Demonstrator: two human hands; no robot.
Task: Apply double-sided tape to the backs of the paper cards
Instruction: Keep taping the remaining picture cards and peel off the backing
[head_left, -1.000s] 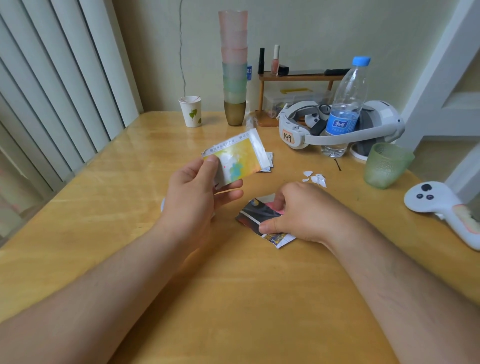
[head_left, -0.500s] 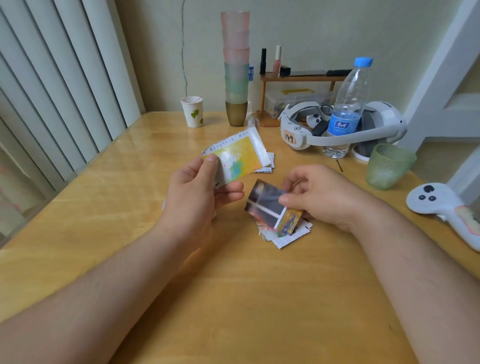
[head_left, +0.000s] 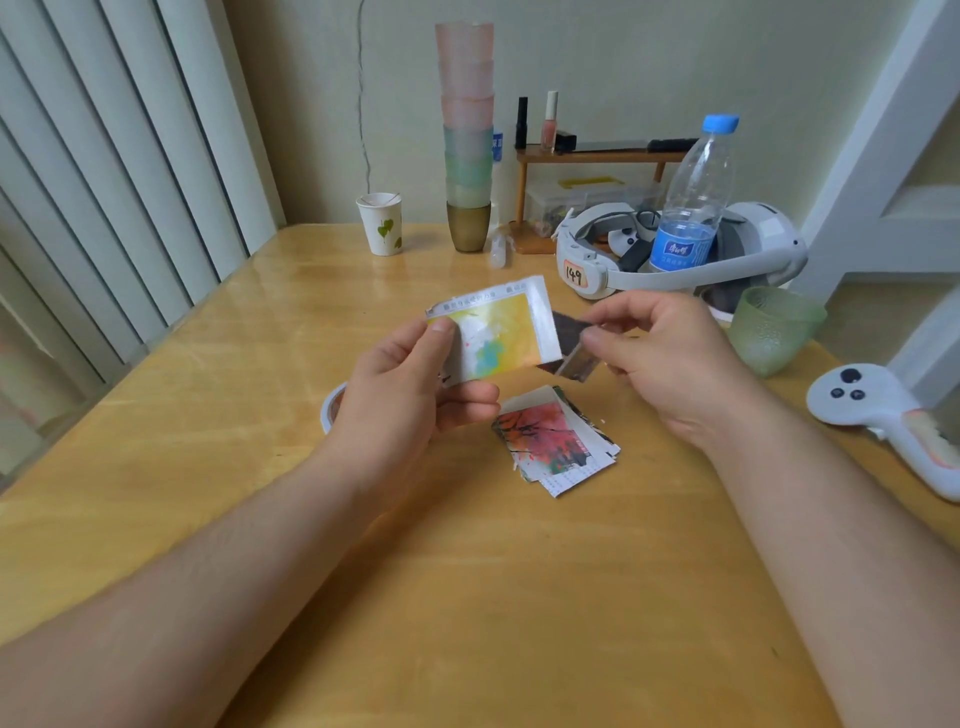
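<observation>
Yellow card (head_left: 496, 338) is pinched in the left hand (head_left: 400, 395); the right hand (head_left: 670, 358) pinches a dark card (head_left: 569, 345) above the counter's (head_left: 467, 597) pile of cards (head_left: 553, 441).

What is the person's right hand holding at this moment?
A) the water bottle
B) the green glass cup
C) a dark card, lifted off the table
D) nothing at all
C: the right hand pinches a dark card in the air next to the yellow card in the left hand, above the pile of cards on the table.

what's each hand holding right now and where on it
Left hand holds the yellow card by its left end; right hand pinches the dark card by its right edge.
</observation>
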